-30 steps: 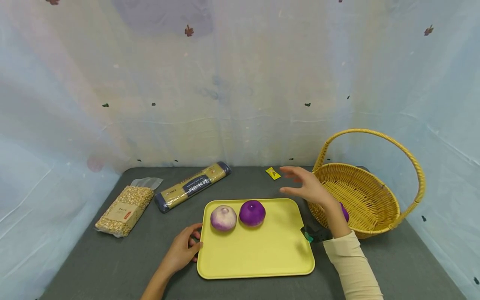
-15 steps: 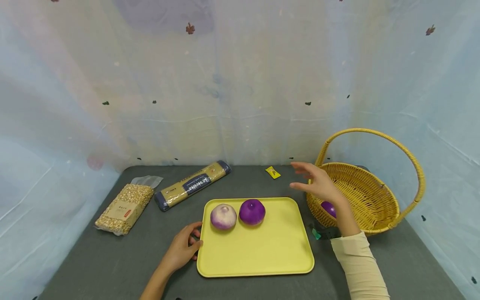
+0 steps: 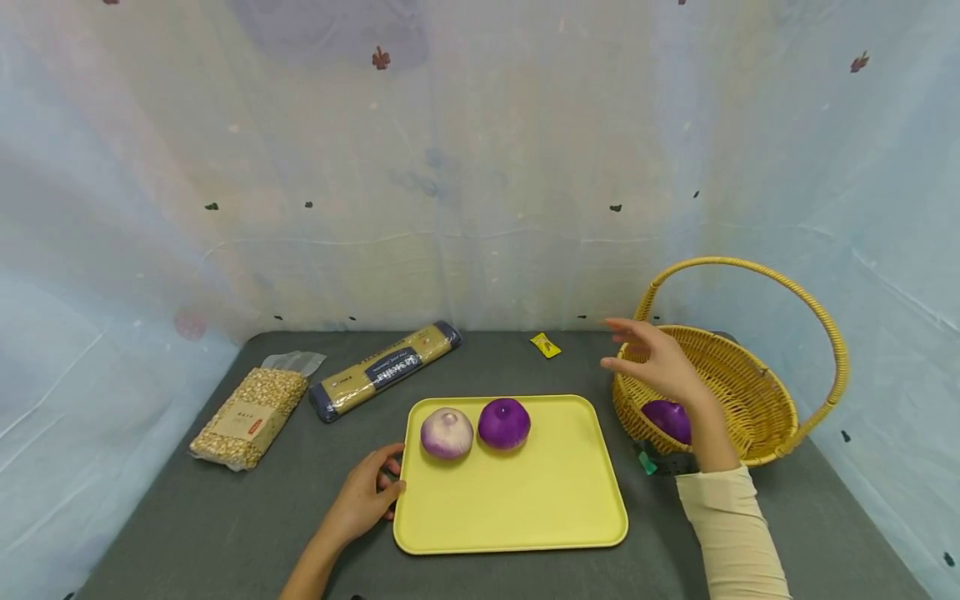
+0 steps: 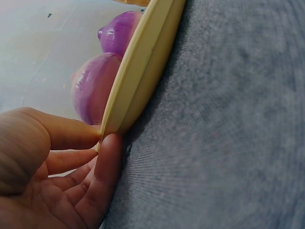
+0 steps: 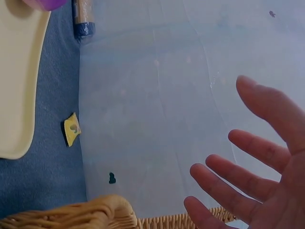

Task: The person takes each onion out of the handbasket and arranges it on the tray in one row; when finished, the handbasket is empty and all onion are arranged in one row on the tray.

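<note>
At the left side of the yellow tray (image 3: 517, 517), my left hand (image 3: 362, 498) pinches the rim; thumb and fingertip meet on it in the left wrist view. A white-and-purple onion (image 3: 447, 434) and a deep purple onion (image 3: 505, 425) sit side by side near the tray's far left corner. My right hand (image 3: 660, 364), fingers spread and holding nothing, hovers over the left rim of the yellow wicker basket (image 3: 772, 417). Inside that basket lies a shiny purple item (image 3: 667, 419), partly hidden by the forearm, so its kind is unclear.
Behind the tray lies a small yellow packet (image 3: 545, 345). A long blue-and-gold package (image 3: 386, 371) rests at the back left, beside a clear bag of yellowish kernels (image 3: 250, 417). The basket's tall handle (image 3: 825, 333) arches upward at the right. A curtain hangs behind the table.
My right hand has moved right, from beside the small yellow packet to over the basket's left rim. More of the purple item in the basket shows. The left hand stays on the tray.
</note>
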The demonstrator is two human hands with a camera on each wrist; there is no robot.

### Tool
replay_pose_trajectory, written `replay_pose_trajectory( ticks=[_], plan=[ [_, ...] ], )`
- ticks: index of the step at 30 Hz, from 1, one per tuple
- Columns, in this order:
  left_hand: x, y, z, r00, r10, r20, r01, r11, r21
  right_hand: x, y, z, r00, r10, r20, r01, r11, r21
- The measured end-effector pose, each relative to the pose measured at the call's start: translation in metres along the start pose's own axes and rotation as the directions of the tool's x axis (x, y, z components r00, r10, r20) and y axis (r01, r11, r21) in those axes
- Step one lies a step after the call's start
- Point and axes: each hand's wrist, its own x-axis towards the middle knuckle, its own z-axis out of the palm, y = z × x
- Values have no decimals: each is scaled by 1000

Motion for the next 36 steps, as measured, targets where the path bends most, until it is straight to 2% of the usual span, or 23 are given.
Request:
replay_pose_trajectory(
  ticks=[7,22,32,36],
  plan=[
    [0,0,0,1000,-3,4,3,1000,1,-1,2,-7,1000,18,6,-18,1000,-3],
    [-1,1,0,1000,6,7,-5,1000,-13,-3,17,-17,998,54,-33,-53,998,16],
    [0,0,0,1000,15,12,-15,1000,-15,-7,6,-22,996,79,-47,-79,997,7],
    [0,0,0,1000,15,11,-15,1000,-14,-7,13,-26,995,76,-58,-77,997,-20]
  ],
)
